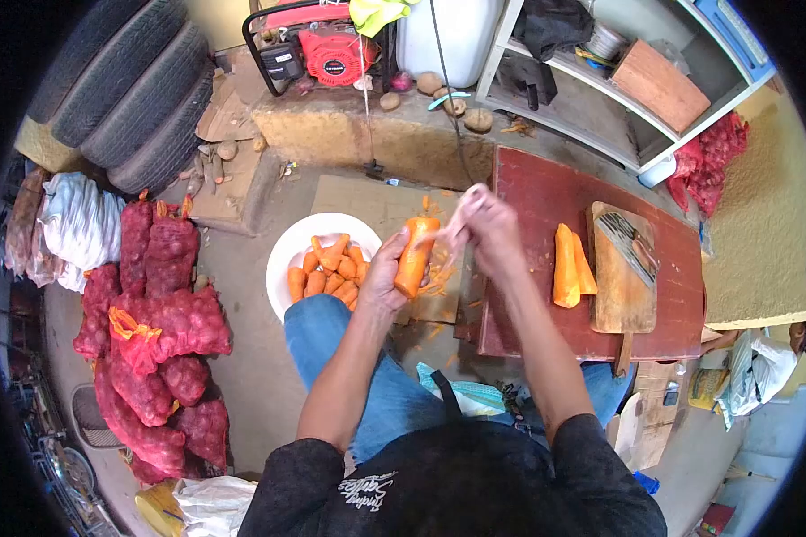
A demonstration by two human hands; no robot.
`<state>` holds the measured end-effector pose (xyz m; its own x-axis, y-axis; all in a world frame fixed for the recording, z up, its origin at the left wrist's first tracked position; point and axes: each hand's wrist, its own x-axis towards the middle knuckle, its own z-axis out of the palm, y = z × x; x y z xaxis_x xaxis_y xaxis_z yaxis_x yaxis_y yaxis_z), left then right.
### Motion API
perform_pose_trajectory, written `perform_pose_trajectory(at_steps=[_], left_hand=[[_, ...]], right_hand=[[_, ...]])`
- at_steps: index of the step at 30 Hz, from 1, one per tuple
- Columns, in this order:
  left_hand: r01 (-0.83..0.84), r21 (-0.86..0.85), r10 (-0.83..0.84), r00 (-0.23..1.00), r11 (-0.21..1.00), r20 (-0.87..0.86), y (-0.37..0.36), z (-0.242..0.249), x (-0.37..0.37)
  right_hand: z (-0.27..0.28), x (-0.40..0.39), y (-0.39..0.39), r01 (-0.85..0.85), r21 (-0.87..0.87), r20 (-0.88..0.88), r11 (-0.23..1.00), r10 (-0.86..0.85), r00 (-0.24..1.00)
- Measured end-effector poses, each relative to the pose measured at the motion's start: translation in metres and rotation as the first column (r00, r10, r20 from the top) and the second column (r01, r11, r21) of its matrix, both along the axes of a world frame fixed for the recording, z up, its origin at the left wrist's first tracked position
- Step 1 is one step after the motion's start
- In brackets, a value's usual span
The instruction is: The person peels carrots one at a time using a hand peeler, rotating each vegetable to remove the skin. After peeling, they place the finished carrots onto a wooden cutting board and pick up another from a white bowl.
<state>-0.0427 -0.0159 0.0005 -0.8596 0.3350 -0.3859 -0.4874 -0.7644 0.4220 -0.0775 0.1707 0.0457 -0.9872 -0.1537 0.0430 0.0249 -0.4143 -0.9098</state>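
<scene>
My left hand (386, 274) is wrapped round a thick orange carrot (414, 259), held upright and tilted slightly. Just right of it, my right hand (495, 234) grips a pale pink peeler (459, 219), blurred by motion, its far end at the carrot's side. Orange peelings (439, 279) lie on the cardboard (331, 195) below. A white basin (278, 267) with several carrots (332, 260) stands left of my left hand. Two peeled carrots (567, 268) lie on the red table (528, 201) to the right.
A wooden cutting board (625, 300) with knives (631, 246) on it lies on the table. Red net sacks of onions (170, 331) pile up at left, below stacked tyres (143, 98). A red generator (334, 58) and a metal shelf (591, 98) stand at the back.
</scene>
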Motion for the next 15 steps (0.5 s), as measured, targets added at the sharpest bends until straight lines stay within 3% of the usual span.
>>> perform_pose_trajectory(at_steps=[3, 5, 8, 11, 13, 15], left_hand=[[0.084, -0.027, -0.085, 0.995, 0.996, -0.045, -0.012, -0.015, 0.004], [0.044, -0.057, -0.046, 0.998, 0.997, -0.032, -0.01, -0.014, 0.0], [-0.038, -0.045, 0.039, 0.999, 0.998, 0.018, 0.005, -0.006, -0.003], [0.055, -0.014, -0.055, 0.998, 0.998, -0.007, 0.0, 0.001, 0.0], [0.178, -0.028, -0.18, 0.976, 0.984, -0.123, -0.01, -0.009, 0.0], [0.137, -0.05, -0.141, 0.987, 0.989, -0.082, -0.007, -0.009, 0.002]], right_hand=[[-0.014, -0.038, 0.03, 0.128, -0.009, -0.095, 0.992, -0.128, 0.987], [0.012, -0.019, 0.015, 0.106, 0.027, 0.004, 0.994, -0.106, 0.994], [0.027, 0.023, -0.021, -0.162, 0.088, 0.011, 0.983, 0.161, 0.987], [-0.022, -0.017, 0.007, 0.059, 0.031, 0.094, 0.998, -0.062, 0.994], [-0.011, -0.028, 0.019, 0.132, -0.078, 0.047, 0.988, -0.129, 0.991], [0.001, -0.02, 0.016, 0.108, -0.118, 0.036, 0.987, -0.104, 0.994]])
